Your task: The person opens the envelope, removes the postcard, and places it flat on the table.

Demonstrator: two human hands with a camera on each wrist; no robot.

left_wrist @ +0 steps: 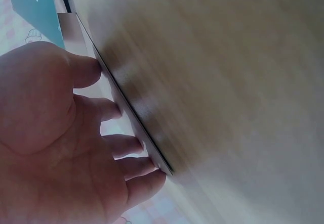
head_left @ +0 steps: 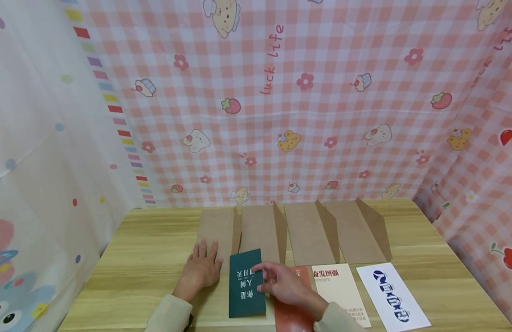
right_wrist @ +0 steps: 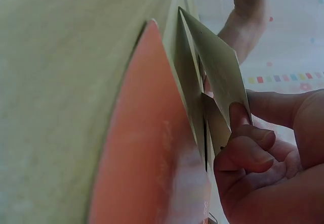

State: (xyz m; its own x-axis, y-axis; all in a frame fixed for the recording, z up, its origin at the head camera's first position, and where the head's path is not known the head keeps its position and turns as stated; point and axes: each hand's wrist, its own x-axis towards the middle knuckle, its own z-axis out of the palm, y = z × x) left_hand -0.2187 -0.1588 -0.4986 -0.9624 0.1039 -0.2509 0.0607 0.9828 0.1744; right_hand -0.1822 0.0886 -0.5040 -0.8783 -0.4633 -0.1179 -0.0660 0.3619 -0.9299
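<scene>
A dark green card [head_left: 244,302] with white characters is tilted up off the wooden table, its right edge pinched between thumb and fingers of my right hand [head_left: 286,283]. The right wrist view shows the pale back of this card [right_wrist: 217,64]. My left hand [head_left: 203,268] lies flat, fingers straight, on the leftmost brown envelope [head_left: 216,223]. From the left wrist, the fingertips [left_wrist: 144,181] rest along the envelope's surface, close to the table. The envelope's flap [head_left: 237,226] stands open on its right side, and the card overlaps its lower right corner in the head view.
Three more brown envelopes [head_left: 257,226] with raised flaps stretch rightward in a row. Nearer me lie a red-orange card [head_left: 295,318], partly under my right forearm, a cream card [head_left: 338,290] and a white card [head_left: 376,276] with blue characters. Patterned cloth [head_left: 256,124] hangs behind the table.
</scene>
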